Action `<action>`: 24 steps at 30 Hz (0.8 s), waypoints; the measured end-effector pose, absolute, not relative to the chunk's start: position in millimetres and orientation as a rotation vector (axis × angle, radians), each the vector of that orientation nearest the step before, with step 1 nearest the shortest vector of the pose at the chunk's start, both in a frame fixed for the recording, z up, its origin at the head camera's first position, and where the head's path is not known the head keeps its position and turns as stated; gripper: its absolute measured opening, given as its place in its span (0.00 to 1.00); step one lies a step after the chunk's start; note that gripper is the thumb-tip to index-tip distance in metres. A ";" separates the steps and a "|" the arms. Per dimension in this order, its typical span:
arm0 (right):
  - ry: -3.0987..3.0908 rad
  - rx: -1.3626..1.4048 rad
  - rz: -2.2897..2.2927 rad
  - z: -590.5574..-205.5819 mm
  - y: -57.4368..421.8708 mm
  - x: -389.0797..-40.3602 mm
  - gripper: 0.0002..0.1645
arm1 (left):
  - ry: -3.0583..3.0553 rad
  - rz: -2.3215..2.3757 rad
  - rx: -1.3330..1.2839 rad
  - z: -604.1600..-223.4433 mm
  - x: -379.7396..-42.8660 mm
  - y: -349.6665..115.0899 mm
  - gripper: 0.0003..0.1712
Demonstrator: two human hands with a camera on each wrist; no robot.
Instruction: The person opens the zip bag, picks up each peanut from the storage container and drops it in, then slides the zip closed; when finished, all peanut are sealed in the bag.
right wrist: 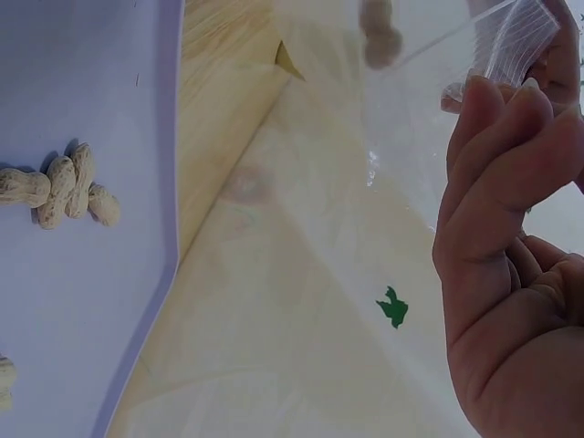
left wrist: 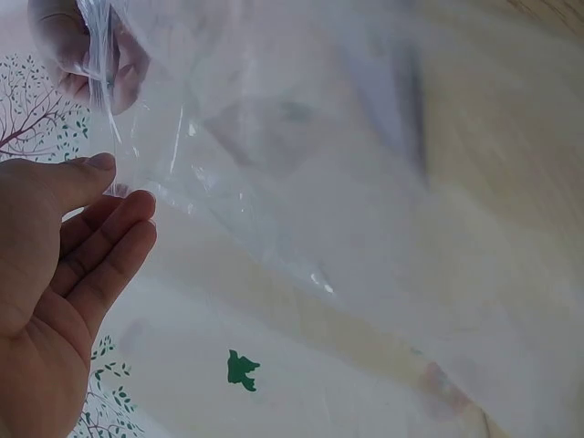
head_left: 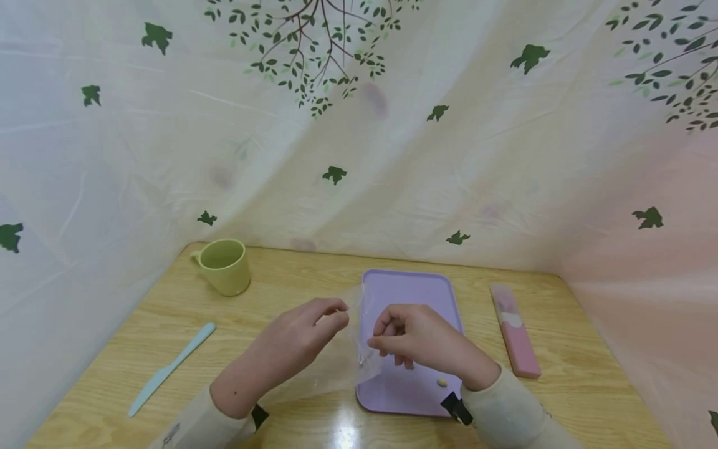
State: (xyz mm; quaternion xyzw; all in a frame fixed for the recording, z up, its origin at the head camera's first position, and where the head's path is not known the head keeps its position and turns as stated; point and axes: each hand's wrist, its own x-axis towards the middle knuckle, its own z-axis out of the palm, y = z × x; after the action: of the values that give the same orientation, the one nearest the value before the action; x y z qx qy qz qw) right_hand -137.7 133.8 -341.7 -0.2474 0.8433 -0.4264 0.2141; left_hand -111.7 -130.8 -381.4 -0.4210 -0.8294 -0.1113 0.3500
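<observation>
A clear plastic bag [head_left: 322, 374] hangs between the two hands, overlapping the left side of the lilac tray [head_left: 415, 396] in the head view. My left hand [head_left: 308, 333] pinches the bag's upper edge between thumb and fingertips, best seen in the left wrist view. With bent fingers, my right hand [head_left: 417, 340] grips the bag's ribbed strip [right wrist: 516, 41] over the tray. One peanut [head_left: 442, 382] shows near the tray's front right. Several more peanuts [right wrist: 59, 190] lie on the tray in the right wrist view; in the head view the right hand hides them.
A yellow-green mug [head_left: 227, 271] stands at the back left. A pale blue spreading knife [head_left: 171, 369] lies at the left. Right of the tray is a long pink case [head_left: 517, 340] with a see-through end. A leaf-patterned curtain [head_left: 359, 206] borders the wooden table [head_left: 303, 274].
</observation>
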 end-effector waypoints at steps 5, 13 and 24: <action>2.349 -0.672 -1.189 -341.0 135.0 -137.9 0.14 | -2.188 -0.282 -1.074 -380.9 -110.9 -131.2 0.11; 2.392 -0.607 -1.230 -337.2 145.7 -146.2 0.21 | -2.153 -0.279 -1.078 -381.9 -111.9 -131.2 0.12; 2.506 -0.359 -1.331 -345.1 175.8 -177.6 0.25 | -2.166 -0.289 -1.081 -381.7 -111.5 -131.7 0.11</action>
State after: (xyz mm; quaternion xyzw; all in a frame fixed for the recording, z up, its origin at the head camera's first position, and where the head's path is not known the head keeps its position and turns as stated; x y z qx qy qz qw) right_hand -177.6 175.8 -345.1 -0.1242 0.8674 -0.4609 0.1404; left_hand -111.5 -131.7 -381.7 -0.4161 -0.8341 -0.1114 0.3445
